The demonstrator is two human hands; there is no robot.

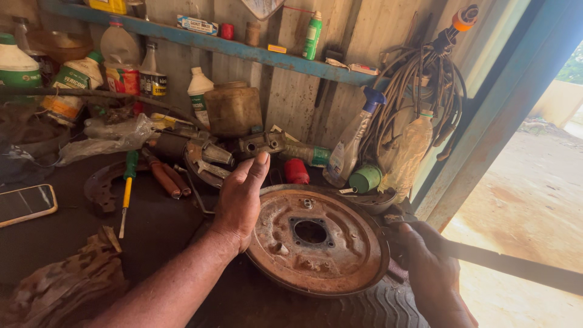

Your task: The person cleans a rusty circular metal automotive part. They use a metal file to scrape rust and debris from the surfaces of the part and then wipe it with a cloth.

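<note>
1. While a rusty round backing plate [316,240] lies flat on a worn tyre [358,307] at the near edge of the dark tabletop [158,222], a person steadies it with both bare hands.
2. Left hand [240,200] rests palm-down on the plate's left rim, fingers spread open and pointing away toward the cluttered back wall; it presses rather than closes round anything.
3. Right hand [428,267] sits at the plate's right rim, its grip closed round a long dark bar [516,266] whose long axis runs from the rim out to the right, toward the open doorway.
4. Between the two hands lies the plate, its square centre hole facing up; the bar's inner end meets the rim just beside the right hand, and that hand is the nearer to it.
5. Behind, a yellow-handled screwdriver [127,191], a phone [25,204], a red can [296,172] and a spray bottle [351,146] crowd the tabletop.
</note>
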